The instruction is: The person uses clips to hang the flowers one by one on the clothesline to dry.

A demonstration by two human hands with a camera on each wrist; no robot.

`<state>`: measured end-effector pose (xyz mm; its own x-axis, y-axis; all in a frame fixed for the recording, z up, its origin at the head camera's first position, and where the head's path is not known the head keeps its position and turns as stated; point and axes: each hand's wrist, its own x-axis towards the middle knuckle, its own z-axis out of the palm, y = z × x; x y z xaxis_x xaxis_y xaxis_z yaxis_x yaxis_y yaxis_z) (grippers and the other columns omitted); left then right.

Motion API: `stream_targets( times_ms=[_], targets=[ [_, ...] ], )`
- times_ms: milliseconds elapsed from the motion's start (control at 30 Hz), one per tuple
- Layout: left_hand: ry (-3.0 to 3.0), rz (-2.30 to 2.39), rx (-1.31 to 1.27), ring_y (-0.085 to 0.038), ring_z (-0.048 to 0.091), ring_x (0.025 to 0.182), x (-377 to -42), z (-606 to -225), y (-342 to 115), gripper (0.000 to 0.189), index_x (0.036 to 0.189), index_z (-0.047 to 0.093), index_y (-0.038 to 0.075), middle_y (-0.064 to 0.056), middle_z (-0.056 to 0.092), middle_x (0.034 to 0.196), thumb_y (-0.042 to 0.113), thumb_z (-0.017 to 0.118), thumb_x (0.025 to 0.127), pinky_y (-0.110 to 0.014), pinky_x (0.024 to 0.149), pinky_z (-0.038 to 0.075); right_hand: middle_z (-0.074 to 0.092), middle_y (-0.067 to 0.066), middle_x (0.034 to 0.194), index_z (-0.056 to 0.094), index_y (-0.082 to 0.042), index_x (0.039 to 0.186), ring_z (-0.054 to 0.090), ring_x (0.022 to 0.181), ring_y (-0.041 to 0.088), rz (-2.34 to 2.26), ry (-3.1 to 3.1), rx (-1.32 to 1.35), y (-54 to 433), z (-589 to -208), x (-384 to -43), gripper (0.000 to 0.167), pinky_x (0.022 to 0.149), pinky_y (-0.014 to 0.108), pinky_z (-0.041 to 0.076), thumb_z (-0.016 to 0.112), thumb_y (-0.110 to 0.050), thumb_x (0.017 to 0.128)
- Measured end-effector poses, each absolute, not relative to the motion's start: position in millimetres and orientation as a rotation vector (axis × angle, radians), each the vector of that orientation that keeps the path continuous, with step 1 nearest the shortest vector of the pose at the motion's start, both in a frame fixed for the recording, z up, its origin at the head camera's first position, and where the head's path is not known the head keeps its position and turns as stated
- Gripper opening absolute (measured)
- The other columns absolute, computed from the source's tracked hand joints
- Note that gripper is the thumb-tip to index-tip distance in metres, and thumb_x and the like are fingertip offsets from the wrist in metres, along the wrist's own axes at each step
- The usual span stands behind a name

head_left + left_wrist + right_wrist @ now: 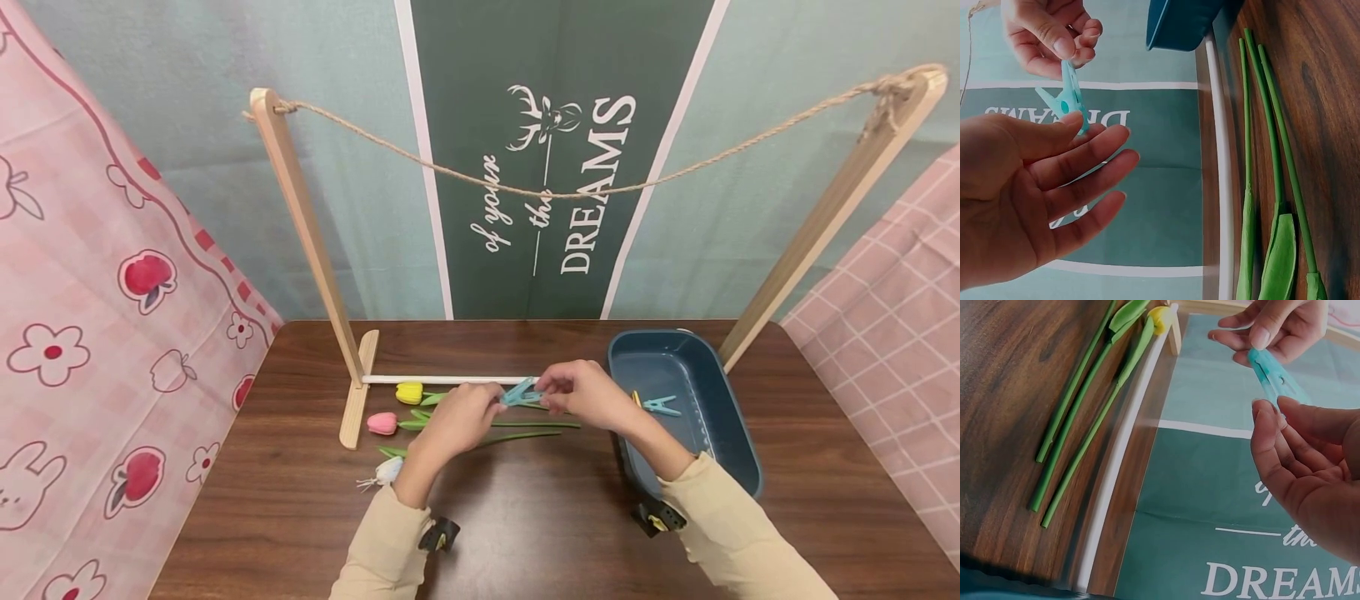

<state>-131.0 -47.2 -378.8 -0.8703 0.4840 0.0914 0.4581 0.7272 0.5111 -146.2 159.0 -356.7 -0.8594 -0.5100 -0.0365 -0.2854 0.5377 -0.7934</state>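
Note:
Between both hands is a light blue clothespin [519, 393], held just above the table. My left hand [463, 415] pinches its nose end between thumb and fingers; the other fingers spread loosely in the left wrist view. The thumb and fingertips of my right hand [588, 396] pinch the end of one splayed handle leg, clearest in the left wrist view. Beneath the hands lie artificial tulips: a yellow one [409, 393], a pink one [382, 423] and a pale one [388, 472], partly behind my left forearm. Their green stems [1272, 137] point right.
A dark blue tub [738, 408] at the right holds another light blue clothespin [662, 406] and a mostly hidden yellow piece. Behind, a twine line [540, 193] sags between two wooden posts [311, 225]. A white rod [442, 379] runs along the base.

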Motion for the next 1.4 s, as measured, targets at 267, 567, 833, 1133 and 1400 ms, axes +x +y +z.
stream_targets(
  times_ms=[267, 567, 833, 1133, 1400],
  targets=[
    [2.849, 0.781, 0.810, -0.013, 0.045, 0.060, -130.8, -375.6, -50.4, 0.012, 0.092, 0.063, 0.005, 0.003, 0.048, 0.066, 0.015, 0.056, 0.091, -0.026, 0.055, 0.039, 0.063, 0.002, 0.065, 0.069, -0.004, 0.081, 0.058, 0.056, 0.009, -1.142, 2.607, -0.718, 155.9, -357.1, -146.8, 0.008, 0.051, 0.025, 0.046, 0.064, 0.002, 0.080],
    [2.864, 0.802, 0.783, -0.013, 0.046, 0.060, -131.4, -374.8, -52.5, 0.013, 0.093, 0.064, 0.006, 0.003, 0.050, 0.065, 0.015, 0.056, 0.091, -0.028, 0.057, 0.039, 0.065, 0.004, 0.068, 0.069, -0.003, 0.078, 0.064, 0.061, 0.021, -1.221, 2.544, -0.715, 156.0, -359.1, -147.6, 0.008, 0.056, 0.027, 0.051, 0.064, 0.003, 0.081],
    [2.983, 0.895, 0.763, -0.011, 0.048, 0.059, -132.0, -376.6, -51.7, 0.007, 0.089, 0.065, 0.007, 0.001, 0.061, 0.074, 0.013, 0.063, 0.087, -0.026, 0.056, 0.040, 0.065, 0.012, 0.072, 0.067, 0.004, 0.081, 0.064, 0.062, 0.024, -1.348, 2.414, -0.631, 157.8, -361.5, -147.9, 0.005, 0.056, 0.026, 0.052, 0.062, 0.007, 0.081],
    [3.004, 0.941, 0.710, -0.009, 0.047, 0.057, -131.3, -376.8, -49.9, 0.004, 0.086, 0.066, 0.008, 0.002, 0.061, 0.073, 0.010, 0.067, 0.083, -0.022, 0.053, 0.038, 0.065, 0.015, 0.075, 0.065, 0.007, 0.085, 0.065, 0.064, 0.025, -1.393, 2.356, -0.592, 159.1, -360.1, -146.7, 0.005, 0.057, 0.027, 0.052, 0.061, 0.006, 0.082],
    [3.021, 0.939, 0.718, -0.010, 0.048, 0.057, -130.0, -374.7, -48.6, 0.005, 0.085, 0.065, 0.007, 0.001, 0.061, 0.072, 0.011, 0.067, 0.083, -0.024, 0.052, 0.039, 0.066, 0.019, 0.078, 0.058, 0.009, 0.094, 0.065, 0.064, 0.023, -1.405, 2.323, -0.572, 161.1, -361.4, -147.3, 0.011, 0.058, 0.029, 0.053, 0.060, 0.006, 0.083]
  ],
)
